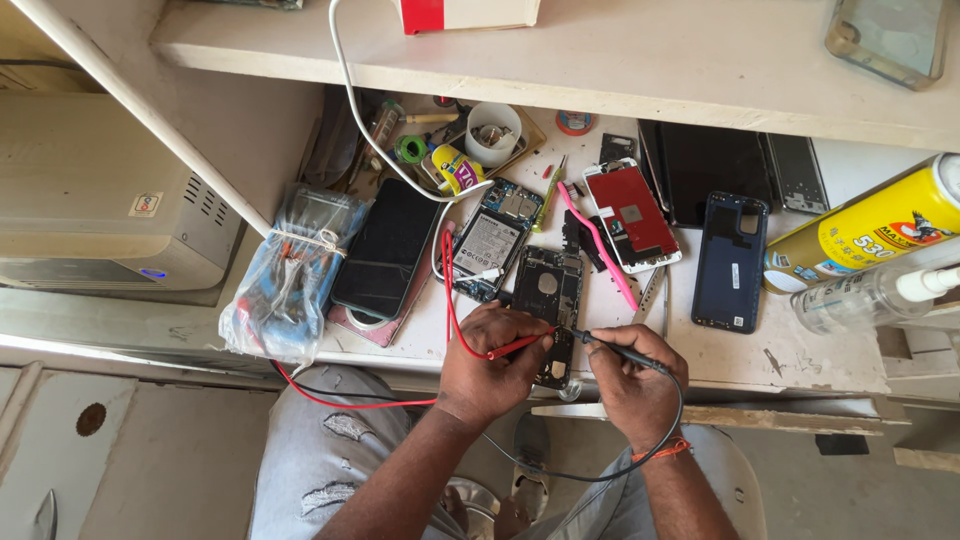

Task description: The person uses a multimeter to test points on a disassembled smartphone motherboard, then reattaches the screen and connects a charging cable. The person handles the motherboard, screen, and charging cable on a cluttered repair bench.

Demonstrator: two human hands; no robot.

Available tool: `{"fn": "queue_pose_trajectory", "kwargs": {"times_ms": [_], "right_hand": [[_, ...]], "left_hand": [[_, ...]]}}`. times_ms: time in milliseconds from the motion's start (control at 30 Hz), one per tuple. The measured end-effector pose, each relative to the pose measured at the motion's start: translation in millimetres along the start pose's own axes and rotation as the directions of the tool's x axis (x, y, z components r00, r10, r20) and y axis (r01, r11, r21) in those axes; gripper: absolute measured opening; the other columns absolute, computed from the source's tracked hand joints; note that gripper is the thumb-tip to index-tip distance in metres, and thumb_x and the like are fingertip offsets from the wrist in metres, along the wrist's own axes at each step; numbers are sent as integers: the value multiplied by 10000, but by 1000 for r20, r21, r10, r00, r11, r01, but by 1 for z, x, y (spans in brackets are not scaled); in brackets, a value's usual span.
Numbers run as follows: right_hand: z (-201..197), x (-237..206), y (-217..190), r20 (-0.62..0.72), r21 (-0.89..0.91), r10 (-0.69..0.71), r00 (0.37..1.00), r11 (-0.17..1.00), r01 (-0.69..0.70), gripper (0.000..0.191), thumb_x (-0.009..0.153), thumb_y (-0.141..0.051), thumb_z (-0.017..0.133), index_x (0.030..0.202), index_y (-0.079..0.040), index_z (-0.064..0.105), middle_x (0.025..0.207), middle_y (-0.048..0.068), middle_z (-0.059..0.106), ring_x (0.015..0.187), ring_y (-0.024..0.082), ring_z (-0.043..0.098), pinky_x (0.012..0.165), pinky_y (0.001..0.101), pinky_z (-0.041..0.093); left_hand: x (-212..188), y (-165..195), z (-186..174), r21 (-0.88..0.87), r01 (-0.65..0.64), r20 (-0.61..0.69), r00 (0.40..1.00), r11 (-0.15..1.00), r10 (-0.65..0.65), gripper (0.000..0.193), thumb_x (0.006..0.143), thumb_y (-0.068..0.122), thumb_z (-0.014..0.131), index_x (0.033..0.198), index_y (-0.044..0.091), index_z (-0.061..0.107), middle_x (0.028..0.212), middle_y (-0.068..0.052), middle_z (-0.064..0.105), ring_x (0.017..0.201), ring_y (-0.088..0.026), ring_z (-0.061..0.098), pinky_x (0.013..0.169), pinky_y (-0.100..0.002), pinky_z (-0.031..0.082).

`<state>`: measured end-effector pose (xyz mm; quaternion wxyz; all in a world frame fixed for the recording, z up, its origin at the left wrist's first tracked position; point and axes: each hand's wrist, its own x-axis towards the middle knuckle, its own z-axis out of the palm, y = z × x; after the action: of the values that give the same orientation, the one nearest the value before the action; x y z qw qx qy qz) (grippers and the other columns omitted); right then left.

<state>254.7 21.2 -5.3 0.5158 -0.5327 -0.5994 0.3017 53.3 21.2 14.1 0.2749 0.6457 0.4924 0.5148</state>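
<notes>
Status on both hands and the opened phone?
Left hand grips red probe; right hand grips black probe. Both tips on opened phone. Nothing blocks them.

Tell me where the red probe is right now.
In the head view, the red probe is pinched in the left hand, its tip on the opened phone at the bench's front edge, facing the black probe.

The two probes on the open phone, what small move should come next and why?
Probably hold both tips steady. The left hand pinches the red probe and the right hand the black probe, their tips nearly meeting over the lower part of the opened phone.
</notes>
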Motion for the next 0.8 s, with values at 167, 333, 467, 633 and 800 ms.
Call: {"fn": "queue_pose_trajectory", "kwargs": {"times_ms": [167,333,467,633,800], "right_hand": [[0,1,-2,-1,-16,7,1000,1000,-7,101,860,1,768,957,-23,753,738,-51,672,632,-29,504,532,160,386],[0,2,-3,11,-4,-11,1000,1000,11,105,858,7,757,958,-24,750,759,-38,703,644,-29,539,541,153,417],[0,2,-4,7,-71,-9,1000,997,10,107,846,3,759,949,-29,758,736,-36,703,621,-23,529,531,160,416],[1,1,-8,-4,-82,-7,1000,997,6,95,845,-11,761,938,-29,756,712,-43,684,603,-21,511,520,168,399],[1,2,-13,-6,-99,17,1000,995,-18,92,836,-16,745,924,-35,764,675,-49,669,587,-14,512,511,177,399]], "left_hand": [[0,0,-1,-9,-2,-1,1000,1000,2,116,811,123,822,921,107,786,937,-41,785,978,-217,746,1075,-433,490],[1,2,0,-26,7,-9,1000,1000,-7,116,808,122,822,917,104,785,934,-41,783,974,-213,747,1061,-421,505],[0,1,-1,-10,-11,-9,1000,1000,11,116,807,119,822,915,101,785,937,-43,784,975,-216,745,1060,-421,501],[-1,3,-2,-8,-16,-8,1000,1000,16,115,805,114,815,914,103,781,945,-43,783,983,-218,744,1063,-423,499],[0,5,-2,4,-41,-25,999,999,41,126,793,113,813,915,111,782,941,-45,779,989,-232,736,1049,-428,500]]}}
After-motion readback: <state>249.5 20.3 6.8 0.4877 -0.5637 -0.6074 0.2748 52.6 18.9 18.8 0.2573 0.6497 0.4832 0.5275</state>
